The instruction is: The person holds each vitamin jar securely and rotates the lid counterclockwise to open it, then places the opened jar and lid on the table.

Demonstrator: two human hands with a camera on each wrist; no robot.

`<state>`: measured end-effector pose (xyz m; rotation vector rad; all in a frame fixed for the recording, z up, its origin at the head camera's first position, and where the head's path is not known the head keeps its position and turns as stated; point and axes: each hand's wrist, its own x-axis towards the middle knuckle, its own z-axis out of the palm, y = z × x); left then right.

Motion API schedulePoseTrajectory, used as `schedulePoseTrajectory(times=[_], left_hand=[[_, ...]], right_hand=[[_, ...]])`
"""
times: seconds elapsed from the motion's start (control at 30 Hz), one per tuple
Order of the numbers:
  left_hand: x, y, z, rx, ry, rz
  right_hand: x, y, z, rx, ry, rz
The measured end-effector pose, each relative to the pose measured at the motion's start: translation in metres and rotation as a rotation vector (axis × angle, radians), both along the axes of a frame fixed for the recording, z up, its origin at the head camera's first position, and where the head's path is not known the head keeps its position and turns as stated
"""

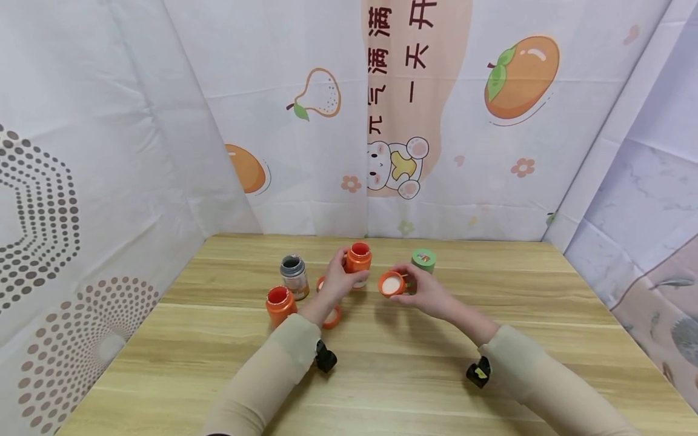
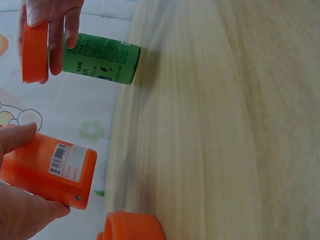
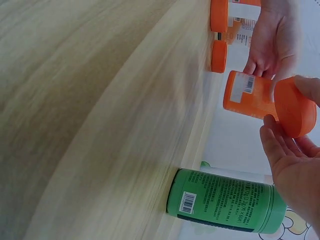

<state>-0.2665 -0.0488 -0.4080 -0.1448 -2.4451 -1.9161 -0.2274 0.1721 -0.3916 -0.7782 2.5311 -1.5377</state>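
My left hand (image 1: 337, 283) grips an orange bottle (image 1: 358, 259) with an uncovered mouth. Fingers and thumb sit on opposite sides of it, and in the left wrist view its barcode label and base show, lifted off the table. To the right, my right hand (image 1: 427, 293) pinches an orange screw cap (image 1: 391, 284) by its rim. The cap's pale inside faces the head camera; its orange outer face (image 3: 295, 107) shows in the right wrist view. Bottle and cap are held a short way apart. Just behind the right hand stands a green bottle (image 3: 225, 201) with a lid on.
Left of the hands stand a grey bottle (image 1: 295, 278) and another orange bottle (image 1: 280, 304), both uncovered. Two orange caps lie by the left forearm, the nearer cap (image 1: 332, 317) partly hidden by it. A printed curtain (image 1: 305, 206) hangs along the table's back edge.
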Motion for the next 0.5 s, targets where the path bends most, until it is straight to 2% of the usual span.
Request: schedulePoseTrajectory(times=[0.27,0.5], left_hand=[[-0.006,0.006,-0.010,-0.016,-0.062,0.028],[-0.007,0.007,-0.014,0.011,-0.053,0.034]], right_hand=[[0.000,0.000,-0.002,-0.007,-0.021,-0.008],[0.001,0.000,-0.003,0.001,-0.021,-0.007]])
